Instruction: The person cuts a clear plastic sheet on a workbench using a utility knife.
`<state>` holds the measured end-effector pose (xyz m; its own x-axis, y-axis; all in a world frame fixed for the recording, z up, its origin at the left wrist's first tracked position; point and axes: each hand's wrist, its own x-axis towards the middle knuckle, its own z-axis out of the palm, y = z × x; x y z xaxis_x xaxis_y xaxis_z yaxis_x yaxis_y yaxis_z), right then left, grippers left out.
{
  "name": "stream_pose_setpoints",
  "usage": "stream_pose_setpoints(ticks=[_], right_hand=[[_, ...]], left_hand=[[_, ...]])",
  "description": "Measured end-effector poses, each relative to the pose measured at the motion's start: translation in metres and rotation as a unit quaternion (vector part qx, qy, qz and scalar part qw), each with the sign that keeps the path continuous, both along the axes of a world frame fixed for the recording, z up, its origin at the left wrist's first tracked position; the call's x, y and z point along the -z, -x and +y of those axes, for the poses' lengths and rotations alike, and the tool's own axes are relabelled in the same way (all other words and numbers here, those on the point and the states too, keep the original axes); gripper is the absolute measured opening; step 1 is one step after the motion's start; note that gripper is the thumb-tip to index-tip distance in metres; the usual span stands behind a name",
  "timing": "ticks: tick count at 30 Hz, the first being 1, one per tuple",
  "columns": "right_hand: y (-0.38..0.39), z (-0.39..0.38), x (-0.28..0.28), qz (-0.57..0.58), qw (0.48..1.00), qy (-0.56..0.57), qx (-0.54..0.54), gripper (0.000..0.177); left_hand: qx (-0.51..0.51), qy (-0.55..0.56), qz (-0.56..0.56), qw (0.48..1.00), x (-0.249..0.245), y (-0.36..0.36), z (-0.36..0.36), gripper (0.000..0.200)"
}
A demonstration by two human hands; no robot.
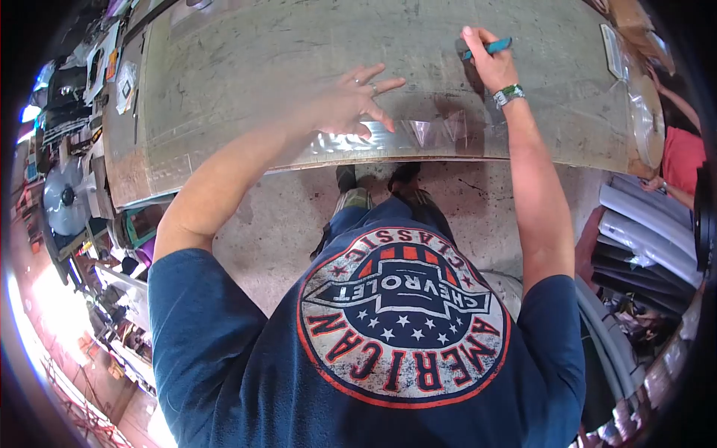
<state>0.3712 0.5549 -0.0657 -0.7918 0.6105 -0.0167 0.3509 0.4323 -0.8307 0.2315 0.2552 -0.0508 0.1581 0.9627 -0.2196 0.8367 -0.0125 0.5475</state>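
A large grey metal sheet (299, 45) lies on the bench in front of me. My left hand (351, 101) rests flat on it with fingers spread, a ring on one finger, close to a shiny strip (373, 142) along the sheet's near edge. Farther right, my right hand (489, 60) grips a teal marker (489, 48) with its tip against the sheet. A green band sits on that wrist.
Tools and clutter fill shelves at the left (75, 149). Grey pipes (650, 231) lie stacked at the right. Another person in a red top (683, 153) stands at the right end of the sheet. Concrete floor (276, 231) shows below the bench, by my shoes.
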Motion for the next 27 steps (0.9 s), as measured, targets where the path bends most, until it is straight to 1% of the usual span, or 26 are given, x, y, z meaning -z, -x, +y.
stream_pose_setpoints(ticks=[3,6,8,10,11,12,14,16,19,23,27], right_hand=[[-0.022,0.005,0.013,-0.109,0.989,-0.07,0.067,0.069],[-0.053,-0.021,-0.034,-0.179,0.971,0.081,0.139,0.072],[-0.087,-0.058,-0.065,-0.162,0.972,0.076,0.154,0.071],[-0.121,-0.112,-0.078,-0.05,0.989,0.077,0.118,0.063],[-0.134,-0.144,-0.08,-0.027,0.988,0.099,0.111,0.056],[-0.14,-0.175,-0.077,-0.002,0.987,0.122,0.107,0.048],[-0.14,-0.224,-0.06,0.047,0.993,0.1,0.037,0.035],[-0.121,-0.255,-0.051,0.081,0.991,0.1,0.025,0.028],[-0.101,-0.26,-0.012,0.126,0.991,-0.04,-0.004,0.03],[-0.086,-0.253,0.012,0.107,0.991,-0.077,0.005,0.031],[-0.079,-0.249,0.021,0.102,0.992,-0.078,0.014,0.032]], left_hand=[[-0.002,0.011,0.014,1.0,-0.001,0.001,0.002,0.051],[-0.005,0.02,0.012,1.0,-0.002,-0.002,-0.001,0.05],[-0.006,0.021,0.013,1.0,-0.002,-0.001,-0.001,0.05],[-0.007,0.011,0.002,1.0,0.005,-0.001,-0.002,0.051],[-0.005,0.006,0.0,1.0,0.005,0.0,-0.002,0.052],[-0.001,0.002,-0.002,1.0,0.005,0.002,-0.004,0.052],[0.003,-0.005,0.008,1.0,0.008,0.004,-0.002,0.054],[0.007,-0.004,0.011,1.0,0.009,0.0,-0.004,0.056],[0.008,-0.002,0.02,1.0,0.007,0.001,-0.002,0.058],[0.007,0.0,0.027,1.0,0.008,0.001,-0.001,0.061],[0.003,0.016,0.027,1.0,0.001,-0.001,-0.002,0.062]])
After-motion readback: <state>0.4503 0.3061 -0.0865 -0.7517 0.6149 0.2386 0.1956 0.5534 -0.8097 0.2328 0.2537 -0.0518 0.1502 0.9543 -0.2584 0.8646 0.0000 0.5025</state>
